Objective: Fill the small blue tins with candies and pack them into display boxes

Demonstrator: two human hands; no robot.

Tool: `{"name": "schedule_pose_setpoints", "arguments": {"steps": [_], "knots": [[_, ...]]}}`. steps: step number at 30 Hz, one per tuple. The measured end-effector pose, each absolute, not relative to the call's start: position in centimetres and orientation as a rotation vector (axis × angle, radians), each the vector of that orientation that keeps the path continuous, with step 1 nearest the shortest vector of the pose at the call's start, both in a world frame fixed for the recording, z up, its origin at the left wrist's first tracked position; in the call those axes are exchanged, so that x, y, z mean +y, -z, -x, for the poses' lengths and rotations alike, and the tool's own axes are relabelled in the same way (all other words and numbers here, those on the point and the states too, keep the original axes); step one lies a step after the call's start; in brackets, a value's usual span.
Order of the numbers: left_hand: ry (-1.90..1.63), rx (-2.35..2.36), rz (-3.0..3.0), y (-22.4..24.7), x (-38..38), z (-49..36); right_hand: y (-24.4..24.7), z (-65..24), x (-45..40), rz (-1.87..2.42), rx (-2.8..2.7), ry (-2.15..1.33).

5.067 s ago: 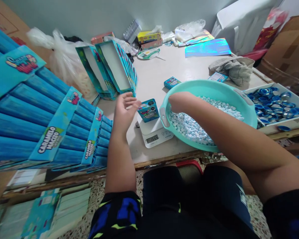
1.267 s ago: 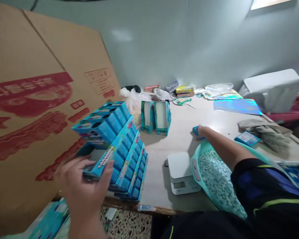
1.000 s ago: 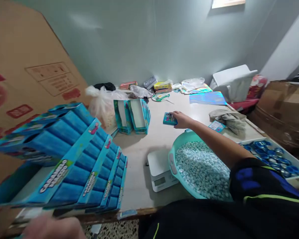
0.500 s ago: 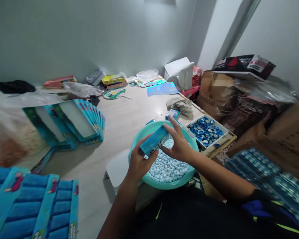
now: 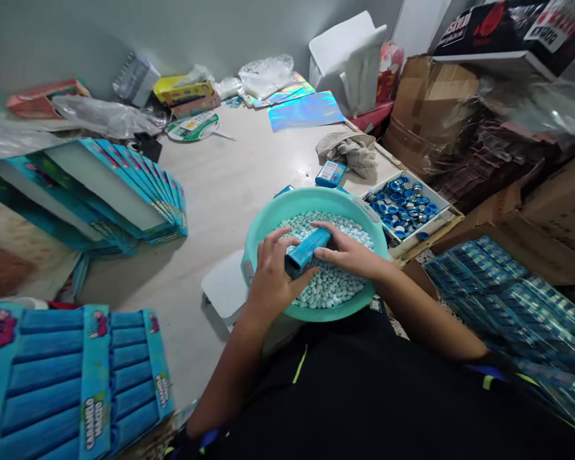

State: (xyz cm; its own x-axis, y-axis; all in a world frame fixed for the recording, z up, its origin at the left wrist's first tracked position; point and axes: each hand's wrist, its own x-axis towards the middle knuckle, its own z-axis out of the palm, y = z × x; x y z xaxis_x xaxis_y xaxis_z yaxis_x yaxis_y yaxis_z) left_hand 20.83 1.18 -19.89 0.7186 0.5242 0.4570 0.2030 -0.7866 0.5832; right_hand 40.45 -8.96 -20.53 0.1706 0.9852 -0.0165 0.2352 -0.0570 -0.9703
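Observation:
A small blue carton (image 5: 310, 246) is held between my two hands above a turquoise basin (image 5: 263, 225). My left hand (image 5: 274, 271) closes around its near end, thumb below and fingers above. My right hand (image 5: 347, 252) grips the far end between thumb and fingers. The near end looks dark, perhaps open, though I cannot tell for sure. Beneath the carton the basin holds a heap of small pale blue and white pieces (image 5: 333, 287), like coated candies. Part of the heap is hidden by my hands.
At the left stand display trays of blue cartons (image 5: 48, 377) and a row of fanned blue card sleeves (image 5: 144, 185). Right of the basin sits a box of blue caps (image 5: 402, 204). Behind it lie a cloth (image 5: 349, 153) and another blue carton (image 5: 330, 173). Wrapped packs (image 5: 508, 287) are lower right.
The view has tilted downward. The carton has turned so its long side slants away from me, and both hands have shifted around it, my right fingers now closed on its far end.

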Motion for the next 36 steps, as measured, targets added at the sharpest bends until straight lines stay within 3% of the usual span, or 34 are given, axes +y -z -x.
{"name": "schedule_pose_setpoints", "arguments": {"steps": [6, 9, 15, 19, 31, 36], "knots": [[-1.636, 0.984, -2.256, 23.6, 2.1, -13.4, 21.0, -39.7, -9.6, 1.633, -1.343, -0.777], [-1.291, 1.186, -2.406, 25.4, 0.9, -9.8, 21.7, -39.8, -9.7, 1.598, -1.34, -0.641], [-0.375, 1.006, -2.807, 26.9, -2.9, -10.7, 22.9, -40.2, -9.6, 1.574, -1.241, -0.597], [-0.094, 1.07, -2.765, 26.8, -2.1, -12.5, 22.9, -40.4, -9.8, 1.562, -1.31, -0.649], [-0.143, 1.064, -2.84, 26.2, -0.1, -10.3, 23.7, -40.6, -9.0, 1.495, -1.357, -0.595], [-0.461, 1.129, -2.885, 27.0, 0.5, -7.6, 23.6, -40.5, -8.6, 1.426, -1.223, -0.59]]}}
